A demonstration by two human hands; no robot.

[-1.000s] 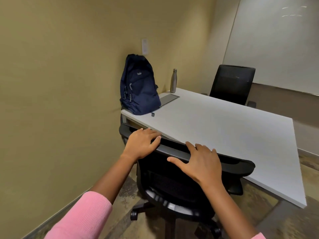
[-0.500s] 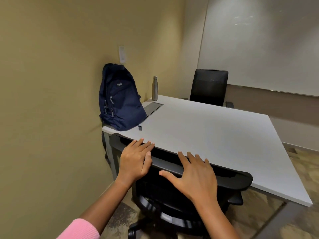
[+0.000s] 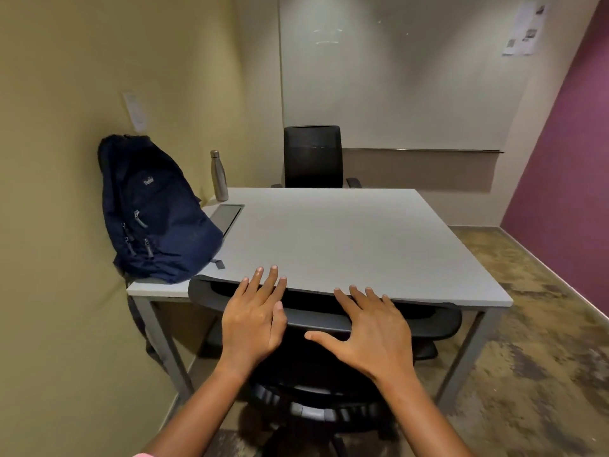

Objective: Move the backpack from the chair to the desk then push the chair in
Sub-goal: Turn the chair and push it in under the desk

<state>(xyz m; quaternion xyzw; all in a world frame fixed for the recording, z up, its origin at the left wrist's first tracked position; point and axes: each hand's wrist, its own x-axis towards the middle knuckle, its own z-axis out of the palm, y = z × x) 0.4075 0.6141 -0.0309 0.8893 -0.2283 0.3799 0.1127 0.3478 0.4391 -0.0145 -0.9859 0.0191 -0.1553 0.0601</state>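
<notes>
I see the navy backpack (image 3: 155,212) standing upright on the left corner of the grey desk (image 3: 346,239), in the left-middle of the frame, its back toward the yellow wall. One loose strap end lies on the desktop just beside its base. Behind it, further up the frame, a steel water bottle (image 3: 219,176) stands upright near the desk's far left edge, and a dark rectangular panel (image 3: 227,216) lies flush in the desktop between bottle and bag.

In the lower centre I have the black office chair (image 3: 316,321), its backrest top tucked right against the near edge of the desk. My left hand (image 3: 253,319) lies flat on the backrest top, fingers spread and extended, the fingertips reaching over the desk edge. My right hand (image 3: 374,329) rests just beside it on the same backrest, palm down, thumb splayed out toward the left hand. Neither hand is clenched; both are splayed loose, pressing rather than clutching anything.

A second black chair (image 3: 312,156) sits at the desk's far side, upper centre, below a whiteboard (image 3: 395,77).
</notes>
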